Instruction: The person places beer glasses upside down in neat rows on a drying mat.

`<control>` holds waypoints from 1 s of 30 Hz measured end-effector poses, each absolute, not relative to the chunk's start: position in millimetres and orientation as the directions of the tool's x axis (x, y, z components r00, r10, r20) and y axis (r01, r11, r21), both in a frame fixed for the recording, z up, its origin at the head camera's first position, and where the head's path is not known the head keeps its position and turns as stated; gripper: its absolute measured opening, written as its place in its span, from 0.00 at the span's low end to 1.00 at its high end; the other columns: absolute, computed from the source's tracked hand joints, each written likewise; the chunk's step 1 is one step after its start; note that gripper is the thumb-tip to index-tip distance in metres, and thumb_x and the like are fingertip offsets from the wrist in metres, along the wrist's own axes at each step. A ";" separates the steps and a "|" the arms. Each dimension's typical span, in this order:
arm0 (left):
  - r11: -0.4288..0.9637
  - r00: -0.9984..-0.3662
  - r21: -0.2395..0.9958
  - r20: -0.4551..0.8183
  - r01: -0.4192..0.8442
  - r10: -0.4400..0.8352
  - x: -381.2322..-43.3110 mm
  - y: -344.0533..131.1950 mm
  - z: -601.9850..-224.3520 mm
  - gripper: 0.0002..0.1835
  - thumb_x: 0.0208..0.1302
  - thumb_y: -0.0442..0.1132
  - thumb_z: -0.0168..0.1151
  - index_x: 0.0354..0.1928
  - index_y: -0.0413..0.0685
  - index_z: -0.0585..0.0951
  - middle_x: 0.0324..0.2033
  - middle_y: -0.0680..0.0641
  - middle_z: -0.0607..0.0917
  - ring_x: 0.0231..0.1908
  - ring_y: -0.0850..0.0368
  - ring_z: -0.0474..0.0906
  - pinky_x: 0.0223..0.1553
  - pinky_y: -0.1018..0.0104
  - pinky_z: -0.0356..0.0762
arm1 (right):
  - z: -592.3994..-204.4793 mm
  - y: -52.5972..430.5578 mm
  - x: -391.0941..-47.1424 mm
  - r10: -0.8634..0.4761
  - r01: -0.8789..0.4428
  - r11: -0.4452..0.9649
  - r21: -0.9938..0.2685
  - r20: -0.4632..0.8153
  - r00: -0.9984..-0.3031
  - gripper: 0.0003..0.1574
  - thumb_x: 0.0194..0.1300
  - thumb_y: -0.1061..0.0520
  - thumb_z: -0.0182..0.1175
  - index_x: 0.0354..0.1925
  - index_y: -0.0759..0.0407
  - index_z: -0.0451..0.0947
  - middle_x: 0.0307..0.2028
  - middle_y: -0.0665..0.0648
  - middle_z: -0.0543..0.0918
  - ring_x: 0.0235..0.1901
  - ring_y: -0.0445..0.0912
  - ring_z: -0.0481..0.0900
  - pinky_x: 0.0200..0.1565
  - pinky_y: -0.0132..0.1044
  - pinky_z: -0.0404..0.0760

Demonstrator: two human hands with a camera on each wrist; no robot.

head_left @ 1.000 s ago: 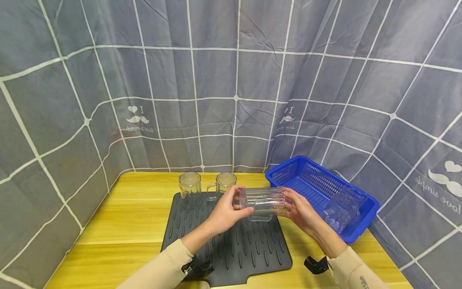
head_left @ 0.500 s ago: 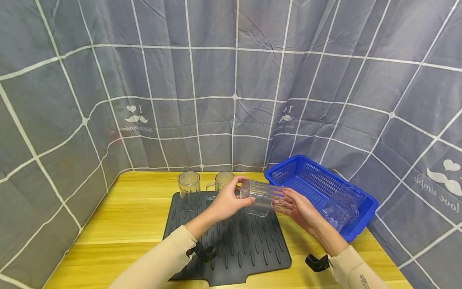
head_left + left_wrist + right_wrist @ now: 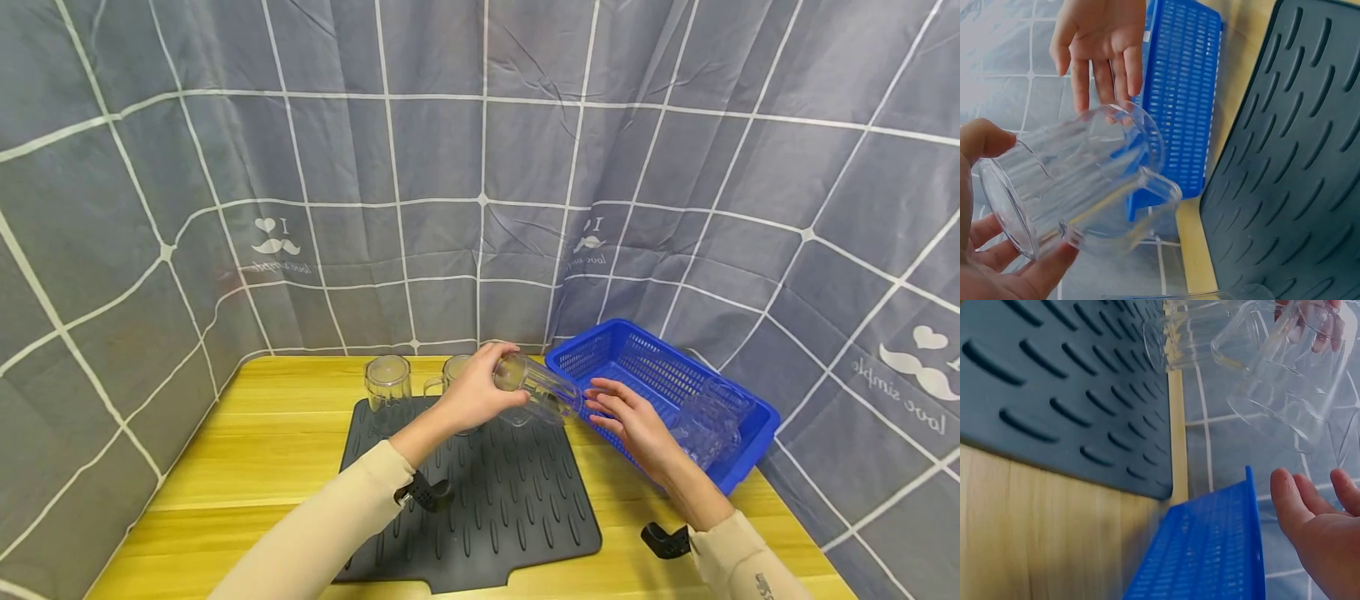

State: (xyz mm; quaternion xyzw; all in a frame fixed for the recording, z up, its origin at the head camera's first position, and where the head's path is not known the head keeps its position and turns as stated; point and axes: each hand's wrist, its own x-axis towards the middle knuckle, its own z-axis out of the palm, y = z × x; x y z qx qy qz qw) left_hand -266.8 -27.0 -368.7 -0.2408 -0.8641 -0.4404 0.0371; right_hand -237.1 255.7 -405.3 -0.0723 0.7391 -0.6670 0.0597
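Note:
My left hand [image 3: 477,387] grips a clear glass mug [image 3: 542,389] around its base end, above the dark drying mat [image 3: 517,508]. The mug is tilted, its mouth pointing down to the right, and its handle [image 3: 1161,199] shows along the side in the left wrist view. Just off the mug's mouth is my right hand [image 3: 637,429], fingers relaxed and holding nothing. Two more glass mugs stand upside down on the mat's far edge: one at the left [image 3: 388,392], and another [image 3: 454,372] partly hidden behind my left hand.
A blue perforated basket [image 3: 581,360] stands at the right on the wooden table [image 3: 232,467], with clear glassware [image 3: 708,425] in its right end. A grey checked curtain [image 3: 442,158] hangs behind and around the table.
The mug has tipped so that its mouth end sits lower and its base end higher. My right hand has let go of the mouth end and drawn slightly away to the right.

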 end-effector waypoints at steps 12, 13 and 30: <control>0.610 -0.886 0.646 0.278 0.458 0.371 -286.2 -12.0 -359.4 0.39 0.54 0.49 0.70 0.71 0.56 0.72 0.61 0.52 0.76 0.56 0.52 0.75 0.53 0.53 0.76 | -398.8 265.3 -234.8 -0.166 -0.103 0.209 -0.973 0.069 -0.984 0.32 0.79 0.47 0.51 0.70 0.66 0.65 0.65 0.66 0.70 0.56 0.33 0.77 0.62 0.40 0.77; 0.620 -0.888 0.639 0.274 0.455 0.370 -287.1 -11.1 -360.2 0.40 0.54 0.49 0.71 0.71 0.56 0.72 0.61 0.52 0.76 0.57 0.52 0.75 0.53 0.53 0.76 | -399.0 266.0 -233.9 -0.168 -0.108 0.215 -0.971 0.072 -0.983 0.32 0.79 0.48 0.51 0.69 0.66 0.65 0.65 0.66 0.71 0.56 0.32 0.77 0.63 0.41 0.77; 0.769 -0.914 0.496 0.190 0.404 0.358 -307.3 10.6 -367.8 0.40 0.55 0.51 0.73 0.72 0.56 0.71 0.65 0.49 0.75 0.63 0.44 0.73 0.58 0.46 0.76 | -402.2 276.8 -229.2 -0.152 -0.135 0.254 -0.958 0.099 -0.983 0.29 0.79 0.51 0.51 0.68 0.68 0.66 0.65 0.68 0.71 0.54 0.31 0.77 0.64 0.44 0.76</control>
